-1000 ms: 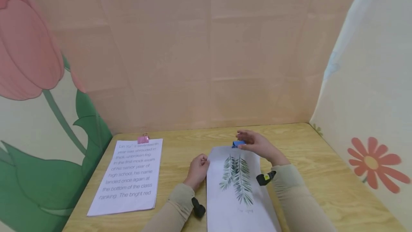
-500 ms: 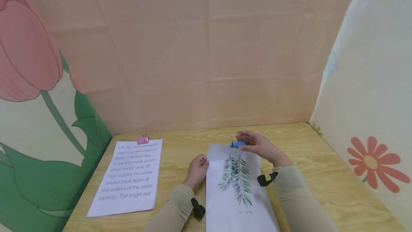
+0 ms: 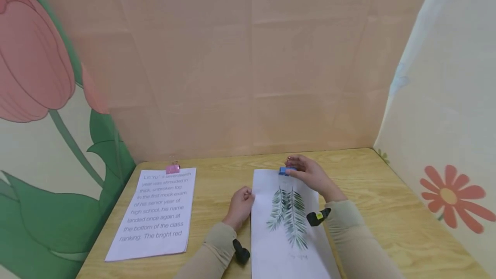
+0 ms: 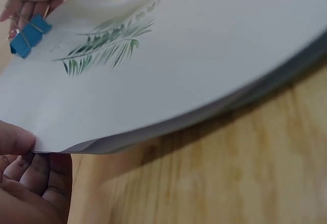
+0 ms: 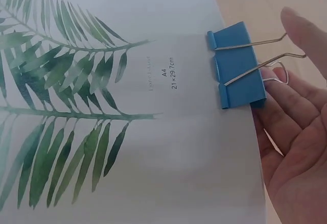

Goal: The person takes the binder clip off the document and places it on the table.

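Observation:
A stack of white paper (image 3: 271, 236) with a green leaf print on top lies near the table's middle, tilted with its near side edge off the wood in the left wrist view. At its far edge sits a blue binder clip (image 5: 239, 66), biting over the paper. My right hand (image 3: 313, 175) holds the clip by its wire handles, thumb on the front one and fingers behind. With thumb above and curled fingers below, my left hand (image 4: 33, 175) pinches the stack's left edge. The stack's near end runs out of the head view.
On the left of the wooden table (image 3: 217, 171) lies another paper stack (image 3: 155, 214) with large print, held by a pink binder clip (image 3: 172, 168). A pinkish cloth (image 3: 252, 63) hangs behind the table, and flower-patterned sheets (image 3: 445, 132) flank it.
The stack's far edge has come up slightly in the head view, and the blue clip now overlaps it more evenly. Both hands have shifted only a little and keep their grips.

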Demonstrator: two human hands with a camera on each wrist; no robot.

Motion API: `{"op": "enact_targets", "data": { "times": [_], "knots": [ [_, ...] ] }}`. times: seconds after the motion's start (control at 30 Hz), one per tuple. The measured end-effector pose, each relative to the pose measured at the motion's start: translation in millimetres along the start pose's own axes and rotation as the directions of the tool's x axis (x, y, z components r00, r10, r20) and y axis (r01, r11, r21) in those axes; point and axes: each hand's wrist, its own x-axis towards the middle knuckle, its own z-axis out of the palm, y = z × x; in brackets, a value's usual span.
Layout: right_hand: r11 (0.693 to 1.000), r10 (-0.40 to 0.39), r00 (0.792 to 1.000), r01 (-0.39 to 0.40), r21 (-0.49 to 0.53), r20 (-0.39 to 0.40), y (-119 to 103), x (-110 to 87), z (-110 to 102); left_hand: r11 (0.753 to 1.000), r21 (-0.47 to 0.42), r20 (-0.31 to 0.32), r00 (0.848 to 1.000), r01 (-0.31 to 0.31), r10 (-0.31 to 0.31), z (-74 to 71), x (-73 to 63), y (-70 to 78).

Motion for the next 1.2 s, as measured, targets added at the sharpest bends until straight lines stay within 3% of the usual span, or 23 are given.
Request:
{"op": "enact_targets", "data": {
  "times": [0.17,0.6,0.73,0.97,1.2],
  "knots": [
    [0.999,0.036,0.999,-0.036,0.005,-0.012,-2.8,-0.6,2.0,1.0,0.0,0.006,1.0,0.026,-0.026,1.3,-0.7,0.2],
    [0.999,0.014,0.995,-0.017,-0.029,-0.095,-9.9,-3.6,6.1,0.999,0.002,0.009,0.999,0.036,-0.036,1.8,-0.5,-1.7],
    [0.999,0.014,0.985,-0.021,-0.038,-0.173,-8.6,-3.5,6.2,0.999,0.007,0.014,0.999,0.037,-0.038,2.4,-1.7,-1.4],
    [0.997,-0.008,0.954,0.031,0.073,-0.299,-5.6,-5.4,3.4,0.999,0.018,0.02,0.999,0.047,-0.047,3.2,-5.2,-2.2],
    [0.991,0.099,0.936,-0.061,0.122,-0.338,1.0,-14.2,-1.6,0.998,0.029,-0.001,0.999,0.049,-0.049,4.1,-5.3,-1.4]
  ]
}}
